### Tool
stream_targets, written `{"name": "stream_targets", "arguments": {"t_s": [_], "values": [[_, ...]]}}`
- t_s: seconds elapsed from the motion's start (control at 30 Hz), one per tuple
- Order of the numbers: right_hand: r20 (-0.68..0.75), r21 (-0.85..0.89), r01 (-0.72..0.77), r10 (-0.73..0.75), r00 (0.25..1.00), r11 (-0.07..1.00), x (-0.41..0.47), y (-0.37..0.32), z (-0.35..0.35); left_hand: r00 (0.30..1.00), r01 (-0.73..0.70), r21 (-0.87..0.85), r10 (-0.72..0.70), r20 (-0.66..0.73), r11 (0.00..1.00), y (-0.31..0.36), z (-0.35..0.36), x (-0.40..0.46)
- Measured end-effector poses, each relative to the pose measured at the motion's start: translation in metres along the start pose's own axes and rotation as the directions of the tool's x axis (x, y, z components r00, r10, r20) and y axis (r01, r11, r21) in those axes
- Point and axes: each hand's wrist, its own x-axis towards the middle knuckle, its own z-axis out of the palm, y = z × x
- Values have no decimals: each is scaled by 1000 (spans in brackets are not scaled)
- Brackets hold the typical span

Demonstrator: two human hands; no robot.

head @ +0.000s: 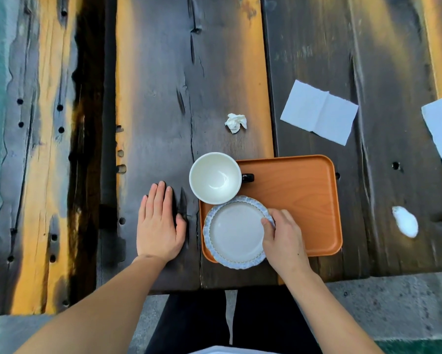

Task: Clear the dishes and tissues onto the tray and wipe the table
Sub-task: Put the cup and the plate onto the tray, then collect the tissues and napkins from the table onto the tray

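Plate (234,232) and cup (214,178) on tray (299,198), near table edge.
Right hand (282,238) grips plate's right rim; left hand (158,226) flat, fingers spread wide, on table (158,98) beside tray.

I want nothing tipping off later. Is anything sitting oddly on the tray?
Yes. The plate, held by the right hand, overhangs the tray's near left corner, and the cup sticks out over its left edge.
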Motion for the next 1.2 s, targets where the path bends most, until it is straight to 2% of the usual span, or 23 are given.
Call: {"name": "stream_targets", "arguments": {"t_s": [0.37,0.43,0.6,0.87,1.1,1.2], "values": [[-27,-78,98,-100,995,992,-3,6,-7,1000,4,1,-4,24,1000,2,-3,-1],[-73,-71,115,-120,990,991,6,1,-17,999,3,5,-3,33,1000,1,-2,-1],[-244,-89,204,-220,945,975,79,-36,-39,1000,1,19,-2,29,1000,-1,1,0],[-293,-284,277,-358,887,918,184,-91,-36,1000,2,17,-2,11,1000,-1,3,3],[-197,-356,336,-421,885,872,199,-100,-23,1000,9,16,-10,24,1000,-2,4,1],[-164,-320,349,-414,895,881,201,-96,-19,1000,9,15,-9,10,1000,-4,5,1]]}}
